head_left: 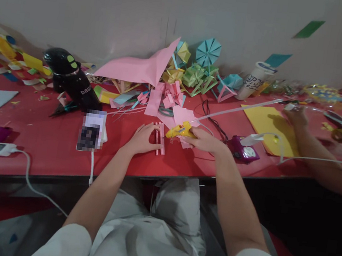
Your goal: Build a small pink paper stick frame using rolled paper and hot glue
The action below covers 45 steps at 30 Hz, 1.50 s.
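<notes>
My left hand [143, 139] rests on the red table [45, 145] with its fingers pressed against a small pink folded paper strip [160, 138], holding it down. My right hand [204, 140] is closed round a yellow glue gun [179, 131]. The gun's nozzle points left at the pink strip, almost touching it. A white glue stick and cord run from the gun up to the right. Pink paper scraps [179, 114] lie just behind both hands.
A phone [91, 130] on a white cable lies left of my hands, a black helmet-like object [67, 73] beyond it. Folded paper shapes [197, 70], a large pink sheet [141, 67] and a cup [254, 81] stand at the back. Another person's arm [313, 149] reaches over a yellow sheet [267, 126] at right.
</notes>
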{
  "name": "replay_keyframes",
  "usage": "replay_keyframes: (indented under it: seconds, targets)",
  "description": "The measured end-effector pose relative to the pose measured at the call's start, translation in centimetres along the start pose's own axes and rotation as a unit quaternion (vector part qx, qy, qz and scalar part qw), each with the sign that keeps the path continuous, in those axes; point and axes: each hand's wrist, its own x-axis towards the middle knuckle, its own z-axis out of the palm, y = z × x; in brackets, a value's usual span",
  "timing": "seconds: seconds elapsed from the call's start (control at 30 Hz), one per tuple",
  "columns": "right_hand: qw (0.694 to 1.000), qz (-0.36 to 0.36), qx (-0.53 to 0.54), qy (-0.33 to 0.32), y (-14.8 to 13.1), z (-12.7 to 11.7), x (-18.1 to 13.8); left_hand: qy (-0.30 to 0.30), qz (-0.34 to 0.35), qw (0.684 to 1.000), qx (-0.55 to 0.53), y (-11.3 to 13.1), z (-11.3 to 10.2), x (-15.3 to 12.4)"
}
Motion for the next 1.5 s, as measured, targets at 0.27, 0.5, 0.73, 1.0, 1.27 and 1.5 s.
replay_keyframes:
  seconds: [0.27,0.5,0.73,1.0,1.27,1.5]
  targets:
    - [0.999,-0.011,-0.003,-0.034,0.2,-0.1,-0.4,0.006,0.002,1.0,-0.002,-0.2,0.1,0.1]
    - [0.999,0.001,-0.009,-0.053,-0.5,-0.3,-1.1,0.002,0.002,1.0,-0.002,0.0,0.0,0.1]
    - [0.997,0.015,0.029,-0.072,-0.6,-0.4,-1.6,0.002,0.002,1.0,-0.001,0.0,0.1,0.1]
    - [0.997,0.015,0.026,-0.073,-0.2,-0.2,-1.9,0.002,0.005,1.0,-0.005,-0.1,0.1,0.1]
    - [0.993,-0.008,0.048,-0.104,-0.2,-0.2,-2.5,0.007,0.002,1.0,0.0,0.0,0.0,0.1]
    - [0.993,-0.035,0.041,-0.104,0.1,0.0,-2.6,0.006,0.002,1.0,-0.001,-0.2,0.2,0.1]
